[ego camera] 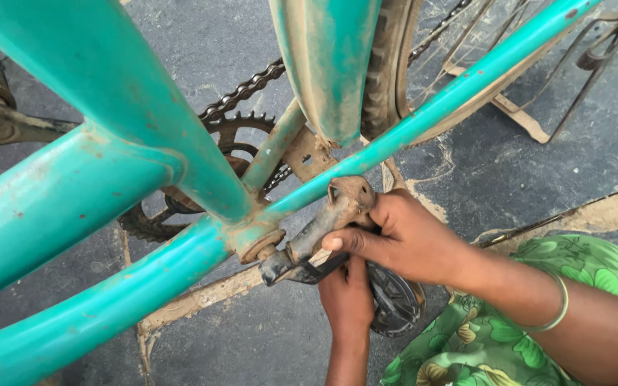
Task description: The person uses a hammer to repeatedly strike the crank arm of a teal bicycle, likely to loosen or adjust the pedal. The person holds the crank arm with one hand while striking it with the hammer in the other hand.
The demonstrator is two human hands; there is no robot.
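While the teal bicycle frame [109, 207] fills the view, the rusty crank arm [327, 218] is grasped by the right hand [402, 239], its fingers [345, 241] clenched round the arm's outer end; just below those fingers a black wrench [302, 270] is gripped by the left hand [348, 297]; the black pedal [395, 300] is seen just beside it; beyond the fingers the chainring [234, 132] and chain [248, 89] are visible.

An outdoor, roadside-style bicycle repair spot: a worn teal bicycle frame [109, 186] with rusty chain [244, 89] and chainring [241, 129] fills the view above dusty grey asphalt ground [495, 171], dried mud near.
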